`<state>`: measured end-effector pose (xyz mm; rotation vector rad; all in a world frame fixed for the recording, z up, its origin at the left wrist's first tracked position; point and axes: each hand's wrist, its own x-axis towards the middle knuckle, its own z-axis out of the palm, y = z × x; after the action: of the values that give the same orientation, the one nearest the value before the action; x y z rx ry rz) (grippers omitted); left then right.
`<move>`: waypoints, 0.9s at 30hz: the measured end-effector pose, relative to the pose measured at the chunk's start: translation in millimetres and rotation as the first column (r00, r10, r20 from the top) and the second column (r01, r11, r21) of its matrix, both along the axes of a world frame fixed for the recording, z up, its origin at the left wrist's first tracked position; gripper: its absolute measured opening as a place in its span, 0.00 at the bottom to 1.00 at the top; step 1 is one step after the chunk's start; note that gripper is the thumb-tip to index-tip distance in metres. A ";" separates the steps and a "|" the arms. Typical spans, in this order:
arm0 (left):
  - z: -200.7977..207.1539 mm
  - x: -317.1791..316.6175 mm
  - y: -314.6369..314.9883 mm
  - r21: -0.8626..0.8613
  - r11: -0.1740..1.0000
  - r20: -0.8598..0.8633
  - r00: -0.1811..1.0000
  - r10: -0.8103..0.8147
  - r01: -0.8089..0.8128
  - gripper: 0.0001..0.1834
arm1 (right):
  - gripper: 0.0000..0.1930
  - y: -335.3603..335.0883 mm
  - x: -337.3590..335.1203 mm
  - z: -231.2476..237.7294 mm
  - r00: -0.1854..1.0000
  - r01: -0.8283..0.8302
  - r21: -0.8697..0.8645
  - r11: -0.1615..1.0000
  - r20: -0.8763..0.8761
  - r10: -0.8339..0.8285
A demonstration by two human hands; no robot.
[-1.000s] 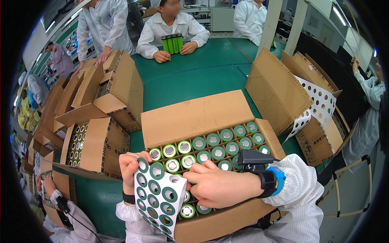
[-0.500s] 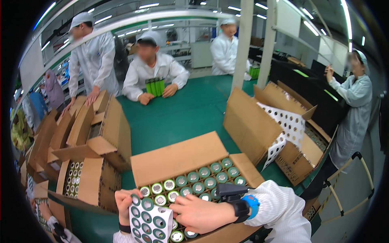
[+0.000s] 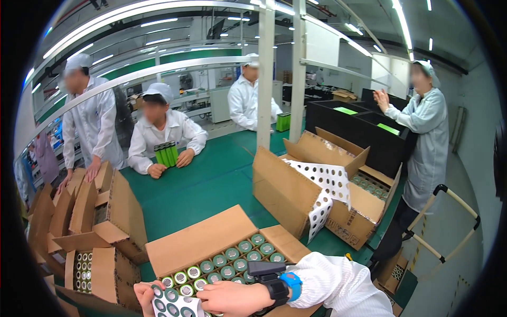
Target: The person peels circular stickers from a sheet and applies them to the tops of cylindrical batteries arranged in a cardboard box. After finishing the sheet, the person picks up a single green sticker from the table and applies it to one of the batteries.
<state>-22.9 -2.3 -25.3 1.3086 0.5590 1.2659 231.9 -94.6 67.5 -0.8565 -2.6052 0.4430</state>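
My left hand (image 3: 143, 297) pinches the upper left edge of a white sheet (image 3: 191, 305) bearing green rings. The sheet lies over the near left part of an open carton (image 3: 200, 232) of upright cylindrical battery cells. My right hand (image 3: 235, 297), a black device and blue band at its wrist, reaches across the cells. Its fingers bend together beside the sheet's right edge, and their tips are partly hidden. Cells at the carton's far right (image 3: 244, 246) have green ring tops; those at the left (image 3: 180, 277) show pale metal tops with bright green rims.
Open cartons (image 3: 127, 216) crowd the left side. On the right, another carton (image 3: 285, 190) has a perforated white sheet (image 3: 325, 182) draped over it. Co-workers in white stand or sit around the green table (image 3: 211, 164), one holding a green cell pack (image 3: 166, 154). Frame posts (image 3: 265, 79) rise beyond.
The view has tilted up and turned right, so the carton and my hands sit lower and farther left. My hands keep about the same place over the cells. The right-hand co-worker's hands have come together.
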 end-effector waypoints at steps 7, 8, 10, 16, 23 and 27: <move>-30.7 12.1 39.7 0.088 0.981 -0.068 0.984 -0.167 0.173 0.12 | 0.15 12.1 3.5 -5.7 0.988 -0.127 -0.114 0.985 -0.097 0.117; -31.5 15.0 40.7 0.099 0.979 -0.070 0.983 -0.173 0.179 0.12 | 0.15 10.9 3.5 -4.9 0.989 -0.128 -0.112 0.986 -0.095 0.117; -31.8 19.5 42.3 0.122 0.974 -0.075 0.981 -0.181 0.189 0.13 | 0.12 7.3 2.4 -2.8 0.988 -0.115 -0.087 0.990 -0.111 0.105; -30.6 32.5 51.6 0.200 0.957 -0.089 0.977 -0.196 0.210 0.16 | 0.07 6.1 -0.1 -8.6 0.921 -0.379 -0.136 0.915 -0.150 0.359; -30.7 58.6 58.1 0.269 0.929 -0.108 0.967 -0.232 0.253 0.19 | 0.07 -4.9 -0.6 16.1 0.959 -0.280 -0.148 0.949 -0.095 0.268; -30.8 18.3 57.2 0.310 0.942 -0.142 0.986 -0.090 0.131 0.21 | 0.06 -3.8 0.2 12.1 0.967 -0.255 0.088 0.963 0.011 0.255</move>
<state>-4.6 54.9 -56.1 1.6758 0.3706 1.2191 232.1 -98.5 79.6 -0.4933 -2.7228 0.3903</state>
